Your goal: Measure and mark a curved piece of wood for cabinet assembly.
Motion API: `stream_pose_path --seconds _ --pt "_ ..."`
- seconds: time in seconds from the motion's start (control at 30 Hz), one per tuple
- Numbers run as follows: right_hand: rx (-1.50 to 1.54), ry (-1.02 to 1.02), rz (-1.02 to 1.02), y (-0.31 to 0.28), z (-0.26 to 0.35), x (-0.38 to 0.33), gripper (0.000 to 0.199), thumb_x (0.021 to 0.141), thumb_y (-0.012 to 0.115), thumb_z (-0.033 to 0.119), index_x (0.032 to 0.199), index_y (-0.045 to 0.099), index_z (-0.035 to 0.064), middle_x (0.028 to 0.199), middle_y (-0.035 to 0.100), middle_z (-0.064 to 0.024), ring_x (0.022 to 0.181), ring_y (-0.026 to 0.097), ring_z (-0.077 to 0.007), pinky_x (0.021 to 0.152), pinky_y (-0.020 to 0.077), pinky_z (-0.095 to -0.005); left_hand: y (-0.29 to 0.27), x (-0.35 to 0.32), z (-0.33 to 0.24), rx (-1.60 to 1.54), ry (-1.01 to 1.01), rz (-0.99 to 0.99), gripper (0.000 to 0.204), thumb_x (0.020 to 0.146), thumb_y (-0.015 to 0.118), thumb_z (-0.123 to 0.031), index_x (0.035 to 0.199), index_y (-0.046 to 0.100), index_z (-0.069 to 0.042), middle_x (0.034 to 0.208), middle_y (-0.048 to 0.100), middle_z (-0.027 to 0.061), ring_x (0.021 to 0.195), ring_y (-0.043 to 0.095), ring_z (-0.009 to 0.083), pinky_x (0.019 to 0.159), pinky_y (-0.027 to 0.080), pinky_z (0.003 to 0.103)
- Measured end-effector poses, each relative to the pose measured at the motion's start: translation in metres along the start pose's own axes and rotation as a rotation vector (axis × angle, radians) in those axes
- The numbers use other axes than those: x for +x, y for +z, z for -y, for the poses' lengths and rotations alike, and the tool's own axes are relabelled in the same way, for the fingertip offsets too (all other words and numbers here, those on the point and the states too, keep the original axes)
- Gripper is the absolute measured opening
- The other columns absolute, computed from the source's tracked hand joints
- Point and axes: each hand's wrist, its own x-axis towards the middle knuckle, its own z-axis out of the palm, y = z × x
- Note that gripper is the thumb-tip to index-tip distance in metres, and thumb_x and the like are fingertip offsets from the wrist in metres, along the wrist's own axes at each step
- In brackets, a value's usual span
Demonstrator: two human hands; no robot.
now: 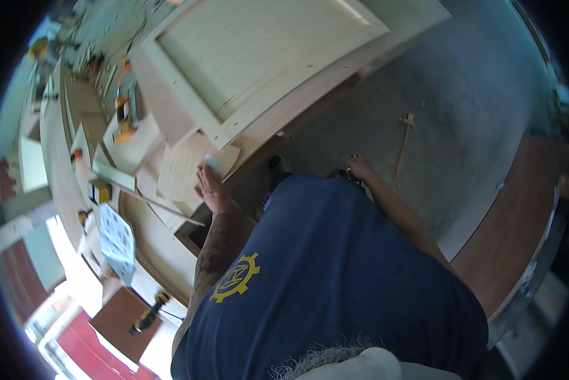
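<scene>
My left hand (210, 189) lies with its fingers stretched out over a pale plywood piece (182, 170) on the workbench. A small whitish scrap (212, 161) sits at its fingertips; whether they touch it is unclear. Beyond is a large framed wooden panel (265, 54), like a cabinet door, with its near corner close to this hand. My right hand (359, 167) hangs low over the grey floor on my right side, its fingers curled around a small black-and-yellow tool (349, 173). My body and the grip hide most of that tool, so its kind does not show.
An orange-and-black power tool (125, 117) rests among boards at the far left. Nearer are a printed sheet (117, 239), a thin wooden strip (161, 204) and a yellow-black drill (150, 314). A wooden stick (403, 145) lies on the floor; a brown board (509, 221) stretches along the right.
</scene>
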Motion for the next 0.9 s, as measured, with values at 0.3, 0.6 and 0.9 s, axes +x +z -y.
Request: stream_pose_path --seconds 0.3,0.6,0.9 --pt "-0.051 -0.013 0.038 -0.088 -0.291 -0.019 0.052 0.087 0.064 0.031 0.116 0.05 -0.0096 0.094 0.065 -0.0208 0.083 0.066 -0.0317 0.067 0.0531 -0.0457 0.011 0.065 -0.079 -0.027 0.148 0.216 0.049 0.105 0.044 -0.033 0.151 0.039 -0.015 0.156 0.042 0.0128 0.146 0.035 0.0375 0.109 0.023 0.076" --pt "0.501 0.423 -0.118 -0.13 -0.352 -0.103 0.036 0.084 0.068 0.012 0.111 0.047 -0.0015 0.074 0.058 -0.016 0.052 0.057 -0.0293 0.039 0.0397 -0.0433 0.014 0.012 -0.117 0.146 0.108 0.317 0.037 0.103 0.049 -0.024 0.14 0.049 -0.019 0.145 0.052 0.0121 0.135 0.045 0.0447 0.099 0.043 0.067" --pt "-0.085 0.274 0.087 -0.131 -0.232 -0.061 0.032 0.094 0.058 0.021 0.114 0.054 -0.0049 0.093 0.063 -0.023 0.088 0.065 -0.0344 0.077 0.053 -0.0468 0.014 -0.067 -0.075 -0.089 -0.66 -0.492 0.04 0.104 0.05 -0.031 0.133 0.051 -0.003 0.127 0.061 0.0233 0.109 0.061 0.0436 0.093 0.051 0.045"
